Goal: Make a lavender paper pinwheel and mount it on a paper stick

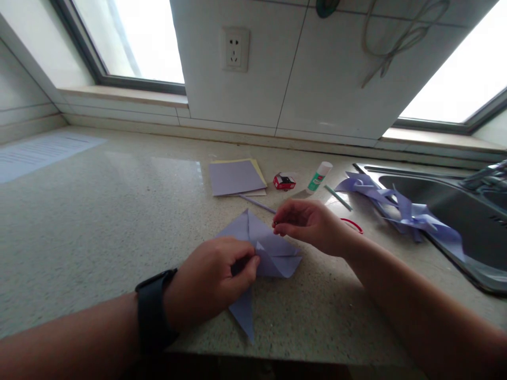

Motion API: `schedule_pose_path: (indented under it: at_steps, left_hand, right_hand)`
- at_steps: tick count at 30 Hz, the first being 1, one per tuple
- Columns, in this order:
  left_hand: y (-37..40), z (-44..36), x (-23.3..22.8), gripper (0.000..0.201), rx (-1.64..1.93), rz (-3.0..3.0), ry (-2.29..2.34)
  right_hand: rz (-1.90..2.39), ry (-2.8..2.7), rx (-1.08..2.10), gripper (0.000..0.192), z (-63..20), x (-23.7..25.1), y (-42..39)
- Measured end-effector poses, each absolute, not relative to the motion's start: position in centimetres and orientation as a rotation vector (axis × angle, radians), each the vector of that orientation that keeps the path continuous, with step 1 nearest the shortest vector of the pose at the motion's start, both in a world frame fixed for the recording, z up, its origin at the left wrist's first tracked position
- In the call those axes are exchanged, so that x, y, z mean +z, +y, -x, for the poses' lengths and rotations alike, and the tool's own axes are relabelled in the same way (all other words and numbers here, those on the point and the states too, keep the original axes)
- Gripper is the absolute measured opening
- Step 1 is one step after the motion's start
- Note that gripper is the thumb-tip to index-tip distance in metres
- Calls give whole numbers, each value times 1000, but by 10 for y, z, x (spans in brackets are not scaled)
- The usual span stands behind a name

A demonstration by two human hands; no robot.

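Note:
A pinwheel of purple paper (273,245) lies near the counter's front edge, its cut corners partly folded toward the middle. My left hand (216,269), with a dark watch on the wrist, pinches the folded tips at the centre and covers part of the sheet. Just above the paper's right side, my right hand (307,224) is closed, thumb against fingers, around a tiny dark object, perhaps a pin; it is too small to name. Behind the sheet a thin purple stick (257,203) lies partly hidden by the right hand.
Purple and yellow paper sheets (237,177) are stacked at the back. Beside them are a small red box (284,181), a glue stick (320,177), a green stick (338,198) and a red curved handle (352,225). Finished-looking pinwheels (402,206) rest at the sink's edge (443,264).

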State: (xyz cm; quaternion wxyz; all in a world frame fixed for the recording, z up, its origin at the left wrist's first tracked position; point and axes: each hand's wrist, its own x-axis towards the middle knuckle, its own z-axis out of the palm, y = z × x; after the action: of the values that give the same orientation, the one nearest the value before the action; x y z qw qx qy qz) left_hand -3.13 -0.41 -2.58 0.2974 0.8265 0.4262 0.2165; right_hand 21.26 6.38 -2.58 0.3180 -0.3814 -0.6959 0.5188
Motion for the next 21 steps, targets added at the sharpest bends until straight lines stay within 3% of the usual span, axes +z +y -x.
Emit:
schedule_pose_path:
  at_steps: [21]
  left_hand:
    - [-6,31,-25,25,570,-2236,1126]
  right_hand:
    - [938,-1741,1307,22,-210,-20,58]
